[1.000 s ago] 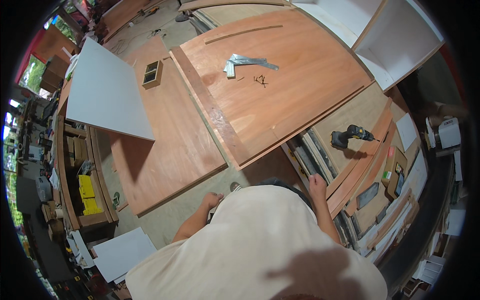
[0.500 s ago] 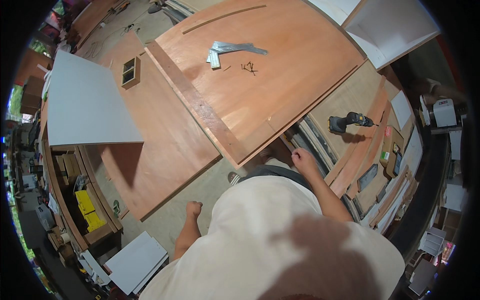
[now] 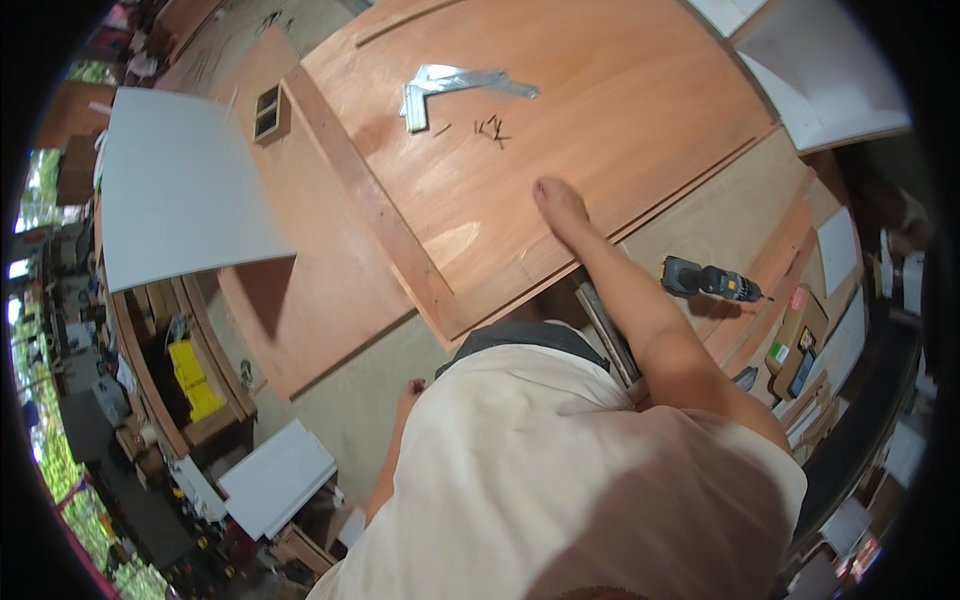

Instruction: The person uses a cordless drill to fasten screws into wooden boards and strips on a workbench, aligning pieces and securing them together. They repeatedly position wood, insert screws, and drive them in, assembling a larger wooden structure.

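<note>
My right hand [image 3: 562,208] is above the near part of a large reddish plywood panel [image 3: 620,110], its fingers curled together; whatever may be inside is hidden. Just beyond it on the panel lie several loose screws [image 3: 492,130]. Past the screws are a silvery metal angle piece [image 3: 455,82] and a thin wood strip [image 3: 410,22]. My left hand [image 3: 411,390] hangs low beside my body, partly hidden by my shirt, fingers curled with nothing visible in them. To the right, a black cordless drill [image 3: 712,279] lies on a board.
A lower plywood sheet [image 3: 330,330] lies at left, bearing a small divided wooden box [image 3: 268,115]. A white panel [image 3: 190,190] stands there too. Yellow cases [image 3: 195,380] sit in a wooden bin. At right are a cardboard box [image 3: 800,335] and offcuts; a white cabinet [image 3: 830,80] stands far right.
My right hand has moved from beside my waist forward over the plywood panel. My left hand has drawn back closer to my body. The view has shifted slightly.
</note>
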`<state>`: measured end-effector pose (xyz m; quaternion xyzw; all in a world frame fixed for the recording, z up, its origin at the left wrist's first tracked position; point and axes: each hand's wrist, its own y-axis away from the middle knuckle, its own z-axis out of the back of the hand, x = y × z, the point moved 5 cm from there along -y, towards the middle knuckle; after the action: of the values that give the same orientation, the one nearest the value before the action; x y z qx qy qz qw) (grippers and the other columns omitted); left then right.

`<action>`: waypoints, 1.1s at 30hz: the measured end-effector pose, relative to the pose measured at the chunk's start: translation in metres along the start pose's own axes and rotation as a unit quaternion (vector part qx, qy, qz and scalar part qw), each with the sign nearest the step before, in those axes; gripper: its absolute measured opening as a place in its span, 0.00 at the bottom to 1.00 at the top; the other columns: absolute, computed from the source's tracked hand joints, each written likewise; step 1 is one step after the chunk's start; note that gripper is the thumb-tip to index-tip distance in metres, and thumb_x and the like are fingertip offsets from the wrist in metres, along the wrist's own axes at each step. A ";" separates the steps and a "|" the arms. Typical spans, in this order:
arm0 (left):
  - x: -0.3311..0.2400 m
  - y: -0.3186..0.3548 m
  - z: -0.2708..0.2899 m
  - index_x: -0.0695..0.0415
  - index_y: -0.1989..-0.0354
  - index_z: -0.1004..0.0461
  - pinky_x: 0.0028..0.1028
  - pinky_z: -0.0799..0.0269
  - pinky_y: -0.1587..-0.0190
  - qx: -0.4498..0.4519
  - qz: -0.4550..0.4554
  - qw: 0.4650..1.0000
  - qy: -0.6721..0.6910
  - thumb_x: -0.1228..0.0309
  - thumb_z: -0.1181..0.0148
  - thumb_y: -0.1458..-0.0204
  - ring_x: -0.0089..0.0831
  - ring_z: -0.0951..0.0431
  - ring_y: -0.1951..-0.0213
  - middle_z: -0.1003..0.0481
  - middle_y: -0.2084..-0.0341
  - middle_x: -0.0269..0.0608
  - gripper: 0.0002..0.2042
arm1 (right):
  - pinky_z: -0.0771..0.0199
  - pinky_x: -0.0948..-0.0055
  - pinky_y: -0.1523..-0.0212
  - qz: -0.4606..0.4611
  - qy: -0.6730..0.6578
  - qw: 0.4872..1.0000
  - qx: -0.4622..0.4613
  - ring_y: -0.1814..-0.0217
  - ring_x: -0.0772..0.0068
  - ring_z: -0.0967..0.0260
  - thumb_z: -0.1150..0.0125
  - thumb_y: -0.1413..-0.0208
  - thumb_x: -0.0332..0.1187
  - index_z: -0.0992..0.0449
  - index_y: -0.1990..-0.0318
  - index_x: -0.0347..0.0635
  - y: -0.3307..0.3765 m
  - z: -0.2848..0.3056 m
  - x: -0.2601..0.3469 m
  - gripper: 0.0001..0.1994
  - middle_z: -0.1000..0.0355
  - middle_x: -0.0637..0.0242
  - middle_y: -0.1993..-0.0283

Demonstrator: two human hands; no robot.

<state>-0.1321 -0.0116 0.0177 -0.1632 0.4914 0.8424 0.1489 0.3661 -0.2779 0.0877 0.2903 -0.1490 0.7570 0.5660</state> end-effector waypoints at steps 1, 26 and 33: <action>-0.013 0.013 0.000 0.65 0.48 0.29 0.31 0.27 0.53 -0.012 0.000 1.000 0.022 0.68 0.36 0.47 0.33 0.23 0.55 0.23 0.57 0.51 0.21 | 0.28 0.52 0.53 -0.007 0.024 1.000 0.019 0.54 0.46 0.27 0.47 0.40 0.40 0.22 0.59 0.40 -0.027 -0.004 0.004 0.13 0.24 0.50 0.60; 0.079 0.104 -0.047 0.65 0.52 0.26 0.29 0.28 0.56 -0.128 0.092 0.972 0.173 0.64 0.38 0.44 0.31 0.23 0.60 0.21 0.63 0.45 0.18 | 0.29 0.52 0.48 0.006 0.117 0.993 0.022 0.45 0.48 0.28 0.51 0.39 0.38 0.26 0.55 0.45 -0.146 -0.053 0.009 0.11 0.26 0.54 0.50; -0.006 0.107 -0.010 0.65 0.51 0.26 0.28 0.28 0.54 -0.066 0.053 0.988 0.131 0.64 0.39 0.43 0.31 0.23 0.58 0.22 0.60 0.46 0.18 | 0.29 0.51 0.45 0.026 0.126 0.991 0.033 0.43 0.47 0.29 0.50 0.37 0.38 0.29 0.44 0.48 -0.123 -0.050 0.027 0.16 0.29 0.51 0.47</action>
<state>-0.1695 -0.0710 0.0989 -0.2550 0.4580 0.8512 0.0272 0.4631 -0.1906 0.0525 0.2066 -0.0591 0.8068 0.5504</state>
